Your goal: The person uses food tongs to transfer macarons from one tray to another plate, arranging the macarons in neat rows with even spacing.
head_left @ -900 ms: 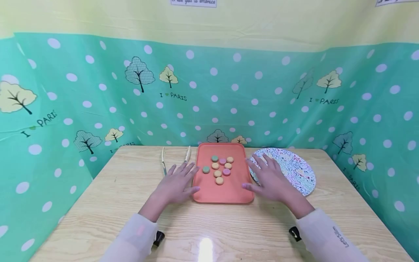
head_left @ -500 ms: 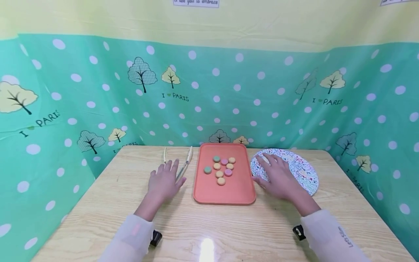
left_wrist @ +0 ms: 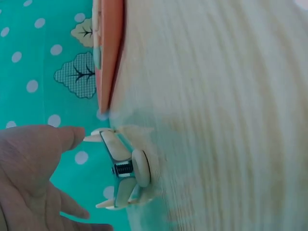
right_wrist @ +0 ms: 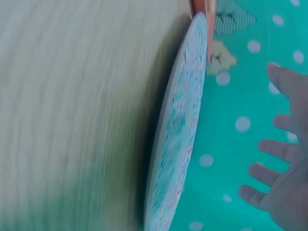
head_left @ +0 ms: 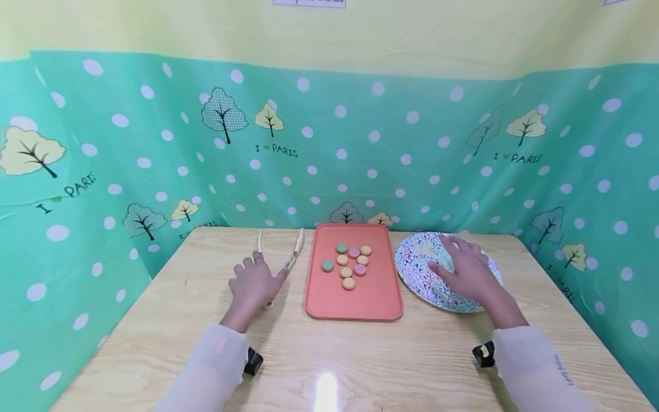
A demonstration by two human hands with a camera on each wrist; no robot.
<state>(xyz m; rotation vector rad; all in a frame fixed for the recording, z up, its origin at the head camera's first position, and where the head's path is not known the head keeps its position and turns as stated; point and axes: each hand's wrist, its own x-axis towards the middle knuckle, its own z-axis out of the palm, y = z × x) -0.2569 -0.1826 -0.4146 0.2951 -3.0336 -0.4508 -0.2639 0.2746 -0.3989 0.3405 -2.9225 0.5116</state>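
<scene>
A pair of tongs point(head_left: 294, 257) with cream-coloured tips lies spread on the table left of the tray, its hinge end showing close up in the left wrist view as a spring and cream handle parts point(left_wrist: 124, 168). My left hand point(head_left: 253, 281) hovers over the tongs with fingers spread and hides their middle. On the right, a round plate point(head_left: 424, 274) with a speckled, multicoloured pattern rests on the table. Above it hangs my right hand point(head_left: 471, 272), fingers spread and holding nothing; the right wrist view shows its fingers point(right_wrist: 276, 149) apart from the plate.
Between the hands lies a coral-red tray point(head_left: 355, 303) bearing several small round macarons point(head_left: 349, 284) in beige, pink and green. The light wooden table point(head_left: 391, 366) ends at a green dotted curtain point(head_left: 350, 160) behind and at both sides.
My left hand has moved left, from the tray's edge to over the tongs. The right hand has shifted right, from the tray's side to over the plate.
</scene>
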